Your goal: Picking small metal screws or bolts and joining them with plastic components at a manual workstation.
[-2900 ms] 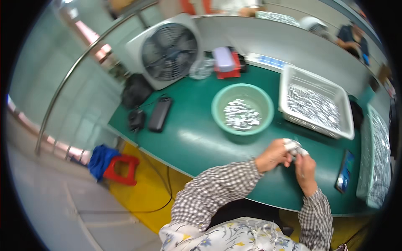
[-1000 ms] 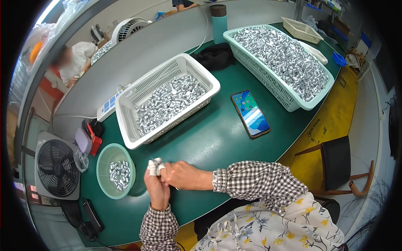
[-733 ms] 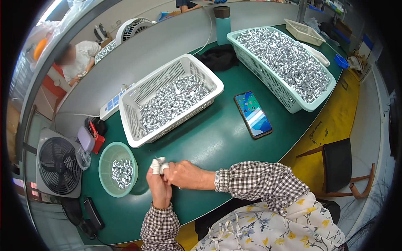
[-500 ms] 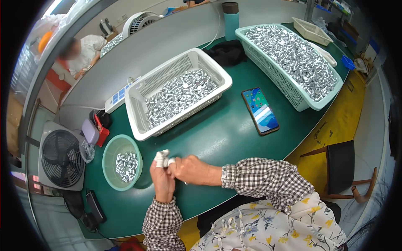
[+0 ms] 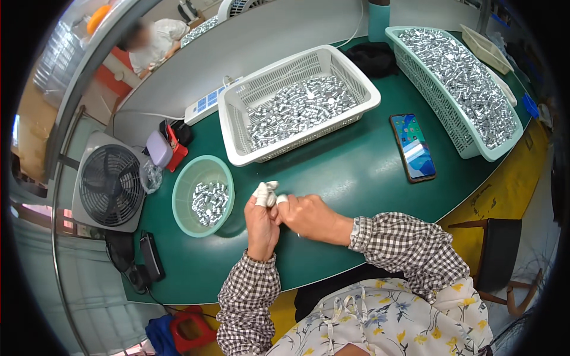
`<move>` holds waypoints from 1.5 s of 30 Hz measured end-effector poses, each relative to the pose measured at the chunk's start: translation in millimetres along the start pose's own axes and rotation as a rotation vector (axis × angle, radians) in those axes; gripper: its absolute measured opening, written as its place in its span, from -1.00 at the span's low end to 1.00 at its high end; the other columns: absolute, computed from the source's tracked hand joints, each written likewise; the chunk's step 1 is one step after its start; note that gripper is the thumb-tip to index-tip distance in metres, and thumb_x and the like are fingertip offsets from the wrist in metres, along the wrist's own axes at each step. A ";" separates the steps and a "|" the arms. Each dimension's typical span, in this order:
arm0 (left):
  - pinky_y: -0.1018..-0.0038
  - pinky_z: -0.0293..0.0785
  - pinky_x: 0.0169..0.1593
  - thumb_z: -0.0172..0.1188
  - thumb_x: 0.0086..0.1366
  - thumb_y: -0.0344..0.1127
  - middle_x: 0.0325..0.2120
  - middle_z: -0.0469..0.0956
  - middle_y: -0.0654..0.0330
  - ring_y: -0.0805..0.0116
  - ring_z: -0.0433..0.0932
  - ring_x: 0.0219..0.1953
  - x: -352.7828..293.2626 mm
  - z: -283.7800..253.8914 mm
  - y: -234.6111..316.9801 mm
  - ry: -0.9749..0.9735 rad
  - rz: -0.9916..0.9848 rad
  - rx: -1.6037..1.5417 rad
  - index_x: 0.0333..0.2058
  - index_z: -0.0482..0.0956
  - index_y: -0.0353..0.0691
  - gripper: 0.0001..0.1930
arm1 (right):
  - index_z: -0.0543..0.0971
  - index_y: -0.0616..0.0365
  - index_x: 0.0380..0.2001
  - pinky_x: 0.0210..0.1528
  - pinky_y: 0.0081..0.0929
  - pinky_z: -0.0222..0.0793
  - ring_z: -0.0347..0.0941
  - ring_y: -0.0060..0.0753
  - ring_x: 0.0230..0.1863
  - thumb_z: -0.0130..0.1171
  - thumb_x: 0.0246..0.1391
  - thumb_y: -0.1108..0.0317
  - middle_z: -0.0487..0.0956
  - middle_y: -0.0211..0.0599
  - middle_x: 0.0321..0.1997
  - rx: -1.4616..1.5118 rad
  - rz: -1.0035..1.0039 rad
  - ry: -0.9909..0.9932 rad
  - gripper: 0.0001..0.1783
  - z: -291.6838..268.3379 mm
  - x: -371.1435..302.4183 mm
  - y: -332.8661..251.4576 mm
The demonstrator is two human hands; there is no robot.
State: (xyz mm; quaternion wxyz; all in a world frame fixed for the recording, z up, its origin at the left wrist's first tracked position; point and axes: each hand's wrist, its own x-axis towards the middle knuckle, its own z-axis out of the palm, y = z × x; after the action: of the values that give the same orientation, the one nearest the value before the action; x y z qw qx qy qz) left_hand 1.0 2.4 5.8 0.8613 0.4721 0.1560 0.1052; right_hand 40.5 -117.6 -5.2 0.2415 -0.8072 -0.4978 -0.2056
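Note:
My left hand (image 5: pixel 261 228) and my right hand (image 5: pixel 313 219) meet over the table in front of me, fingers curled and pinched together. White coverings wrap several fingertips. Whatever lies between the fingers is hidden or too small to name. Left of my hands stands a round light-green bowl (image 5: pixel 181 196) with some small silver metal pieces (image 5: pixel 209 203) inside. Beyond them, a white plastic basket (image 5: pixel 309 137) holds many similar pieces (image 5: pixel 297 110). A long pale-green basket (image 5: pixel 424 98) at the far right is heaped with more.
A phone (image 5: pixel 414 148) with its screen lit lies on the green table (image 5: pixel 338 172). A fan (image 5: pixel 111 187), purple case (image 5: pixel 158 148), and black adapter (image 5: pixel 152 256) are at the left. Farther back are a power strip (image 5: pixel 205 107), black cloth (image 5: pixel 372 59) and bottle (image 5: pixel 379 24). Behind the partition, another person (image 5: pixel 157 44) sits.
The view has shifted, so the table and its things appear farther right and higher. My hands stay together; their fingers have shifted slightly. Nothing is seen put down.

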 end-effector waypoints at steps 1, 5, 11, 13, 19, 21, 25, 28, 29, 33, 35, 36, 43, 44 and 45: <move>0.71 0.03 -0.72 -0.08 0.33 -0.15 -0.67 0.29 0.40 0.69 0.13 -0.72 -1.2 3.3 -0.6 0.001 -0.048 -0.004 -0.29 0.46 -0.32 -0.69 | 0.34 0.18 -0.63 -0.73 -0.49 0.32 0.41 -0.36 -0.72 0.05 -0.13 0.37 0.41 -0.24 -0.70 0.012 -0.008 0.000 -0.84 -0.4 -0.4 0.7; 0.70 0.02 -0.71 -0.08 0.34 -0.17 -0.67 0.27 0.40 0.67 0.12 -0.72 0.1 7.3 0.9 0.003 -0.119 -0.022 -0.30 0.45 -0.30 -0.72 | 0.34 0.19 -0.63 -0.72 -0.49 0.33 0.41 -0.36 -0.72 0.06 -0.15 0.39 0.39 -0.27 -0.72 0.096 -0.036 0.027 -0.86 -5.7 2.5 10.2; 0.71 0.06 -0.72 -0.08 0.33 -0.16 -0.64 0.31 0.39 0.68 0.15 -0.73 -0.9 -0.6 1.3 -0.079 -0.236 -0.106 -0.29 0.43 -0.24 -0.74 | 0.33 0.19 -0.57 -0.67 -0.46 0.34 0.45 -0.28 -0.65 0.07 -0.11 0.42 0.45 -0.24 -0.65 0.164 -0.033 0.022 -0.86 -1.8 4.6 14.6; 0.72 0.06 -0.72 -0.06 0.32 -0.12 -0.64 0.32 0.38 0.68 0.17 -0.73 0.4 1.3 -6.3 -0.122 -0.248 -0.173 -0.29 0.41 -0.21 -0.74 | 0.35 0.22 -0.50 -0.65 -0.48 0.33 0.47 -0.39 -0.60 0.05 0.02 0.46 0.50 -0.27 -0.56 0.397 0.257 0.123 -0.90 -5.4 2.3 14.9; 0.73 0.11 -0.72 0.00 0.28 -0.13 -0.61 0.37 0.35 0.64 0.30 -0.65 -1.4 1.3 -0.8 -0.293 -0.228 -0.263 -0.36 0.38 -0.17 -0.78 | 0.41 0.28 -0.33 -0.47 -0.69 0.36 0.42 -0.61 -0.45 -0.03 0.13 0.46 0.50 -0.28 -0.37 1.378 0.673 0.081 -0.90 -16.8 7.9 12.8; 0.72 0.12 -0.71 0.00 0.27 -0.16 -0.59 0.39 0.33 0.62 0.33 -0.63 -1.7 -1.3 -3.2 -0.264 -0.225 -0.349 -0.36 0.39 -0.17 -0.80 | 0.41 0.29 -0.31 -0.44 -0.71 0.37 0.43 -0.59 -0.44 -0.05 0.15 0.45 0.50 -0.26 -0.36 1.400 0.680 0.098 -0.88 -14.6 8.5 9.9; 0.69 0.18 -0.69 0.01 0.26 -0.18 -0.57 0.40 0.34 0.60 0.34 -0.62 0.2 -9.8 -9.0 -0.234 -0.223 -0.384 -0.33 0.40 -0.17 -0.81 | 0.40 0.31 -0.25 -0.43 -0.69 0.38 0.43 -0.58 -0.43 -0.13 0.21 0.38 0.49 -0.24 -0.35 1.270 0.612 0.089 -0.80 -14.4 7.4 8.1; 0.66 0.23 -0.66 0.02 0.26 -0.19 -0.55 0.42 0.34 0.60 0.35 -0.62 4.2 -18.0 -10.6 -0.209 -0.203 -0.383 -0.29 0.41 -0.18 -0.81 | 0.40 0.31 -0.26 -0.40 -0.64 0.40 0.44 -0.55 -0.43 -0.19 0.24 0.32 0.49 -0.23 -0.34 1.216 0.621 0.246 -0.74 -13.2 0.5 18.8; 0.64 0.26 -0.64 0.02 0.26 -0.19 -0.52 0.44 0.34 0.60 0.35 -0.62 6.5 -19.3 -10.9 -0.188 -0.179 -0.384 -0.26 0.42 -0.18 -0.80 | 0.40 0.31 -0.26 -0.40 -0.64 0.40 0.44 -0.55 -0.43 -0.19 0.24 0.32 0.49 -0.23 -0.34 1.207 0.622 0.246 -0.74 -13.9 0.7 18.3; 0.58 0.34 -0.59 0.04 0.25 -0.18 -0.43 0.51 0.33 0.60 0.37 -0.62 8.4 -15.4 -6.9 -0.124 -0.161 -0.375 -0.15 0.44 -0.19 -0.73 | 0.41 0.31 -0.29 -0.36 -0.59 0.39 0.45 -0.49 -0.43 -0.22 0.25 0.34 0.49 -0.21 -0.33 1.065 0.534 0.316 -0.73 -21.5 -0.1 16.2; 0.61 0.35 -0.57 0.04 0.25 -0.17 -0.37 0.53 0.28 0.59 0.38 -0.61 4.6 -17.8 -5.0 -0.118 -0.185 -0.337 -0.12 0.44 -0.20 -0.70 | 0.43 0.33 -0.31 -0.35 -0.59 0.39 0.47 -0.46 -0.41 -0.19 0.22 0.40 0.49 -0.18 -0.32 0.924 0.421 0.267 -0.78 -18.8 -0.8 10.3; 0.63 0.32 -0.58 0.03 0.26 -0.17 -0.41 0.52 0.30 0.59 0.38 -0.60 3.7 -15.6 -5.3 -0.091 -0.197 -0.327 -0.12 0.44 -0.21 -0.70 | 0.43 0.34 -0.31 -0.35 -0.59 0.39 0.48 -0.45 -0.41 -0.15 0.20 0.44 0.50 -0.16 -0.32 0.836 0.354 0.236 -0.81 -18.6 -1.9 9.2; 0.67 0.15 -0.62 -0.02 0.28 -0.19 -0.56 0.37 0.40 0.60 0.29 -0.61 5.0 -28.5 -8.1 -0.117 -0.269 -0.384 -0.14 0.43 -0.26 -0.72 | 0.42 0.36 -0.30 -0.35 -0.58 0.40 0.47 -0.43 -0.39 -0.16 0.17 0.54 0.48 -0.13 -0.28 0.713 0.106 0.211 -0.85 -17.9 -0.1 11.9; 0.66 0.16 -0.61 -0.02 0.28 -0.21 -0.56 0.37 0.39 0.60 0.29 -0.60 5.3 -27.3 -7.7 -0.104 -0.274 -0.389 -0.16 0.43 -0.25 -0.73 | 0.42 0.36 -0.29 -0.35 -0.58 0.40 0.47 -0.43 -0.39 -0.15 0.16 0.54 0.48 -0.13 -0.28 0.721 0.108 0.205 -0.85 -18.2 -0.3 12.0; 0.65 0.17 -0.60 -0.03 0.28 -0.22 -0.55 0.37 0.39 0.59 0.30 -0.59 5.5 -25.8 -7.1 -0.089 -0.278 -0.392 -0.17 0.44 -0.25 -0.74 | 0.42 0.36 -0.29 -0.35 -0.58 0.40 0.47 -0.43 -0.39 -0.15 0.16 0.55 0.48 -0.13 -0.28 0.733 0.110 0.198 -0.86 -18.5 -0.6 12.5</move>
State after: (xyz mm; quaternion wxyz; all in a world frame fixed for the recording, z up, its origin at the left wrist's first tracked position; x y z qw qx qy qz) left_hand -3.2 20.6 -14.2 0.9486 0.2739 0.1582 -0.0070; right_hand 49.8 -133.9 6.9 0.5716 -0.6691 -0.4686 -0.0779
